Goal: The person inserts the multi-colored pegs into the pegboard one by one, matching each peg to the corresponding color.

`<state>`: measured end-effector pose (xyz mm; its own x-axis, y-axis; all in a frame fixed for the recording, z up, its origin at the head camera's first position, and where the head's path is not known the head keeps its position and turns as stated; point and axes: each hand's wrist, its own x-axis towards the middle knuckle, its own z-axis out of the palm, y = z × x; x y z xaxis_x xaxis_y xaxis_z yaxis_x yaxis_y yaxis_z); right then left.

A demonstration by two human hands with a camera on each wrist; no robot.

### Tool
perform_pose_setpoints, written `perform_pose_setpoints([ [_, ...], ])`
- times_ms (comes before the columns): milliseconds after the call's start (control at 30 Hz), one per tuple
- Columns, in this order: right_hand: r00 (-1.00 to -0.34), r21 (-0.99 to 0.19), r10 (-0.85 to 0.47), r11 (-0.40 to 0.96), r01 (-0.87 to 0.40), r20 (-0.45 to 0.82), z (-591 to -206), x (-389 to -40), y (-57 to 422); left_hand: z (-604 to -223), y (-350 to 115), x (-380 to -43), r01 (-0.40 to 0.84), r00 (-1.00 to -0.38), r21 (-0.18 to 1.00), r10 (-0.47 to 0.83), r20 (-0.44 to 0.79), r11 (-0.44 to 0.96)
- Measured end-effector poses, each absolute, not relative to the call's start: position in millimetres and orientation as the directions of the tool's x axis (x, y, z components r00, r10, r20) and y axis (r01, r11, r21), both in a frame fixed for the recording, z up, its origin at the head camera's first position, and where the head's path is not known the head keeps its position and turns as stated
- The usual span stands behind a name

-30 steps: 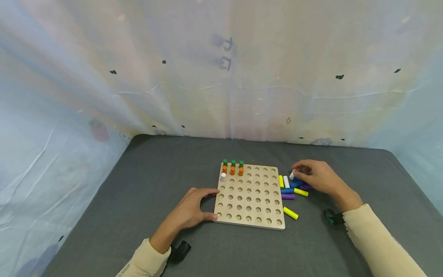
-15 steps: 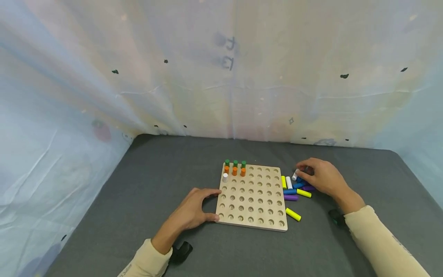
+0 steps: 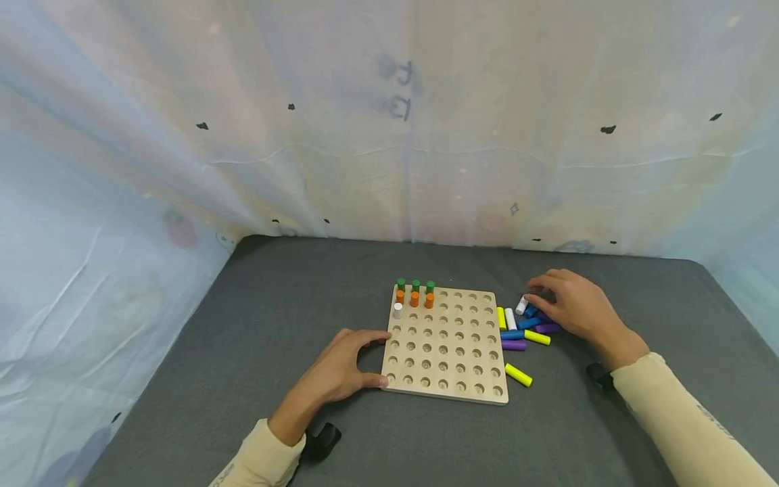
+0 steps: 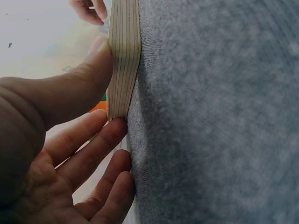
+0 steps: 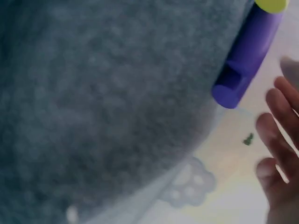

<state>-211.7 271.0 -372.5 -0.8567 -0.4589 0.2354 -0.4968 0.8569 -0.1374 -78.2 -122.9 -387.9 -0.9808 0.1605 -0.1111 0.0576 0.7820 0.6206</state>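
A square wooden pegboard [image 3: 420,348] lies on the grey cloth, with several green pegs [image 3: 416,284] and orange pegs [image 3: 414,299] standing at its back left and one white peg [image 3: 397,310] in front of them. My left hand [image 3: 337,368] touches the board's left edge with thumb and index finger, the thumb near the front corner. In the left wrist view its fingers [image 4: 88,149] extend along the layered wooden edge. Right of the board my right hand [image 3: 575,304] hovers over a pile of loose pegs, thumb and index apart. A white peg [image 3: 521,305] lies just beside its thumb tip.
Loose blue pegs [image 3: 528,324], purple pegs [image 3: 514,345] and yellow pegs [image 3: 537,337] lie along the board's right side. Another yellow peg [image 3: 518,375] sits apart, closer to the front. A printed fabric curtain [image 3: 426,169] rises behind the table.
The right hand has shifted right, and its thumb and index finger have come away from the white peg. My left hand stays at the board; the whole view has shifted slightly.
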Motion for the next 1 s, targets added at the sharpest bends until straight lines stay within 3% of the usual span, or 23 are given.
perform_pose_setpoints([
  [1000, -0.875, -0.136, -0.465, 0.866, -0.480, 0.133, -382.7, -201.9, 259.7, -389.9, -122.0, -79.2, 0.054, -0.983, 0.620, 0.150, -0.104, 0.783],
])
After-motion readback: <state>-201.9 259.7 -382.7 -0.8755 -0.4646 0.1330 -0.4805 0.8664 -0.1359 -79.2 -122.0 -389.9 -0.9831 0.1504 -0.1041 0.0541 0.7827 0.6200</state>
